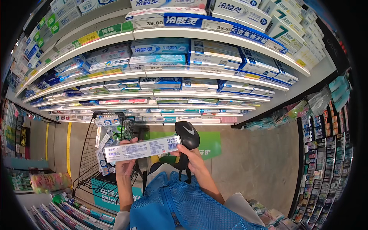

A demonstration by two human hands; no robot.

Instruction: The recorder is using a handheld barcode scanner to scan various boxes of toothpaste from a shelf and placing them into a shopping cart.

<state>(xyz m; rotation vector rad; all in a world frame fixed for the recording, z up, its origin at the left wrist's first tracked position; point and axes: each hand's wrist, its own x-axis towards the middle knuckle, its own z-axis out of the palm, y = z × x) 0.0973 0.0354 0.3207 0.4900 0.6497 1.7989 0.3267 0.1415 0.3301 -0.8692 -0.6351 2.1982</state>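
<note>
Both my hands hold a long white toothpaste box (pixel 143 148), level in front of my body. Its printed side, with a barcode at the right end, faces up. My left hand (pixel 125 167) grips the left part, with fingertips showing over the far edge. At the right end my right hand (pixel 194 158) pinches the box, thumb near the barcode. Just beyond that hand is a black rounded shape (pixel 186 134) with a white mark, like the toe of a shoe. To the left stands a black wire shopping cart (pixel 85 153) with several packaged goods (pixel 104 143) inside.
Ahead rise white shelves (pixel 161 73) stacked with toothpaste boxes (pixel 159 46) and price labels. A rack of small hanging packages (pixel 326 153) stands at the right. Toothbrush packs (pixel 69 214) fill a display at the lower left. A green floor sticker (pixel 211 143) lies on the grey floor (pixel 253 168).
</note>
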